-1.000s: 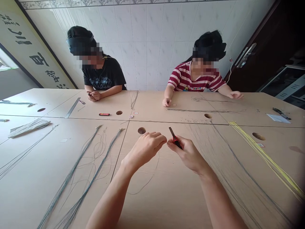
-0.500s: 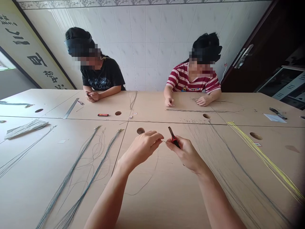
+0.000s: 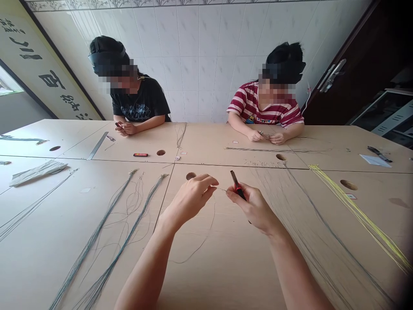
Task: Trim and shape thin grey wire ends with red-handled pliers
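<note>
My left hand (image 3: 195, 196) is closed in a pinch on a thin grey wire (image 3: 212, 221), which hangs from the fingers and curves down over the table. A short stretch of thin wire spans the gap between my two hands. In my right hand (image 3: 251, 206) is a utility knife (image 3: 238, 186) with a red and black body, its tip pointing up and away from me. The right thumb and forefinger meet the end of the short wire stretch. Both hands are above the tabletop (image 3: 232, 267).
Left of my arms lie bundles of grey-blue wires (image 3: 106, 224). To the right are loose grey wires (image 3: 309, 202) and yellow wires (image 3: 358, 211). Round holes (image 3: 191, 176) pierce the table. Across it sit a person in black (image 3: 142, 101) and a person in stripes (image 3: 267, 103).
My hands have drawn slightly apart, so more wire shows between them. The person in stripes has brought both hands together at a wire.
</note>
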The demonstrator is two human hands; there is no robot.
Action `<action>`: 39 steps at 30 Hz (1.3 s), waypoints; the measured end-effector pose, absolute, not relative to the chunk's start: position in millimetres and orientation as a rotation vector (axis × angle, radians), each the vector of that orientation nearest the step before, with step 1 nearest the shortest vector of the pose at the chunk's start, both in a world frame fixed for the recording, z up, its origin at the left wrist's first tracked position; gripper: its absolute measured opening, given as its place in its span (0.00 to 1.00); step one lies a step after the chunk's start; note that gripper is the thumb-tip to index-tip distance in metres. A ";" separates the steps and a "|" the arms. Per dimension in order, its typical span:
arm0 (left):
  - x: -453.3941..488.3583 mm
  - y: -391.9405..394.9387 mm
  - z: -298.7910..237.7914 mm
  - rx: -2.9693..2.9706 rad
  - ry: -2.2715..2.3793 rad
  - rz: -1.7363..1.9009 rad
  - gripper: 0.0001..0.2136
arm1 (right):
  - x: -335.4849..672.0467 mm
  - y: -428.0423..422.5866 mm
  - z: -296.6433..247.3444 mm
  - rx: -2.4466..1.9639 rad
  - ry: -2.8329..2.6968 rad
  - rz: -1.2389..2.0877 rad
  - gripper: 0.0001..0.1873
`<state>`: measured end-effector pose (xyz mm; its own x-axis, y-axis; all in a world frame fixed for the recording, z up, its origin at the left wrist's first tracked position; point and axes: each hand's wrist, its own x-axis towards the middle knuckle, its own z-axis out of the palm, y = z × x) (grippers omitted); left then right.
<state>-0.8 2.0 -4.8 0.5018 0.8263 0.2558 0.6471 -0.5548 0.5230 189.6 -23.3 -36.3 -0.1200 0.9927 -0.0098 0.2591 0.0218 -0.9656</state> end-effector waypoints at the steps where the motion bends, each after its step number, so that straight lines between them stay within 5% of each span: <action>1: -0.8 2.2 -5.5 2.386 1.221 0.695 0.09 | 189.5 -23.1 -36.3 -1.336 -1.496 1.159 0.15; 16: 10.9 -1.9 -16.2 1.981 1.161 0.804 0.17 | 188.8 -23.1 -37.0 -1.242 -1.351 1.256 0.15; 21: 17.7 0.8 -18.9 1.898 1.160 0.772 0.10 | 189.3 -21.2 -39.1 -1.069 -1.253 1.379 0.15; 39: 27.8 -9.4 -18.6 2.098 1.166 0.487 0.14 | 194.1 -22.2 -36.4 -0.948 -1.063 1.531 0.11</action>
